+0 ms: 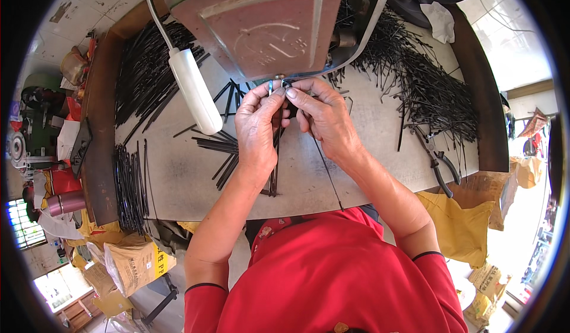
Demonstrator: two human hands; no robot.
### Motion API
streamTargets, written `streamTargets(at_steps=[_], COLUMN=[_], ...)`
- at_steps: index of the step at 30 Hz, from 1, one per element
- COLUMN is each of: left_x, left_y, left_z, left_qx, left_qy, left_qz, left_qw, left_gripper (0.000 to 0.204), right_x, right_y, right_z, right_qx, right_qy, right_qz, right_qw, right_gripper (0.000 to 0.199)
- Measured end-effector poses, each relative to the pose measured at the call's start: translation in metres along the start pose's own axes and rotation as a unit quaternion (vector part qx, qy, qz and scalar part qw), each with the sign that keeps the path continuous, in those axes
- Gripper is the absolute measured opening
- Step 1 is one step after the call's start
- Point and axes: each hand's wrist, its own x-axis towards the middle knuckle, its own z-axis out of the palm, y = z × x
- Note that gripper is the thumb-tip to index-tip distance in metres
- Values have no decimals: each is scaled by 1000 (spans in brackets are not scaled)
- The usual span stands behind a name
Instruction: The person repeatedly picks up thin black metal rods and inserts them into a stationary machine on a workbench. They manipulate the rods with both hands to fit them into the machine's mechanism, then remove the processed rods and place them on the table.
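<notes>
Overhead, both hands' grips, left hand and right hand, pinch thin black rods beneath the red machine.

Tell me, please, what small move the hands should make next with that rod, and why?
Probably ease the rod tip up into the machine. Both hands, left and right, pinch its top end just under the machine's lower edge, not yet inside.

Workshop: metal press machine on workbench, heaps of black rods, pliers.
</notes>
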Motion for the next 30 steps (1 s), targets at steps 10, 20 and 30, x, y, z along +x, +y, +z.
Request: streamTargets(at_steps=[10, 20, 30], left_x=[4, 4, 2], left_y=[4, 6, 1], left_z=[0, 0, -1], left_qx=[7, 7, -23], left_qy=[-9, -4, 2], left_qz=[-7, -21, -20], left_qw=[1000, 1000, 1000], left_gripper=[16, 14, 15], right_x=[5, 2, 1], right_y=[-10, -2, 0], right_z=[-2, -2, 0], right_qx=[-46, -15, 18], right_qy=[-2, -3, -7], right_qz=[14, 7, 5], right_qw=[999, 1000, 1000], right_gripper=[17, 15, 16])
